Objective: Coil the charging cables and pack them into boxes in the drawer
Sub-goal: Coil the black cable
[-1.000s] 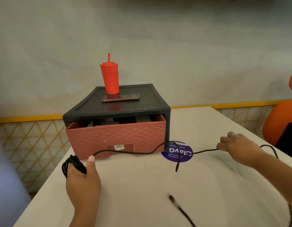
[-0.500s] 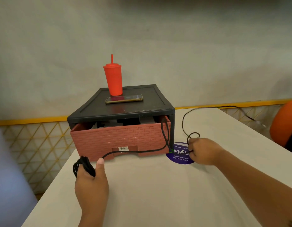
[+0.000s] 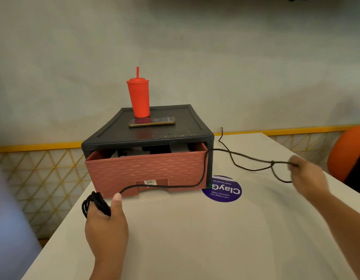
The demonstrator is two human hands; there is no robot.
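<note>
The left hand rests on the white bench in front of the drawer unit. Its fingers are curled round a coiled bundle of the black charging cable, with the thumb pointing up beside it. From that hand the cable runs along the foot of the pink brick-patterned drawer, climbs its right corner and stretches across to the right hand. That hand is raised above the bench, well to the right. It is blurred, but its fingers appear to be pinched together on a loop of the cable. A free end curls upward near the unit's black housing. The drawer stands slightly open, with dark shapes inside. A red tumbler and a phone sit on top, and a purple round sticker lies on the bench just beside the drawer.
</note>
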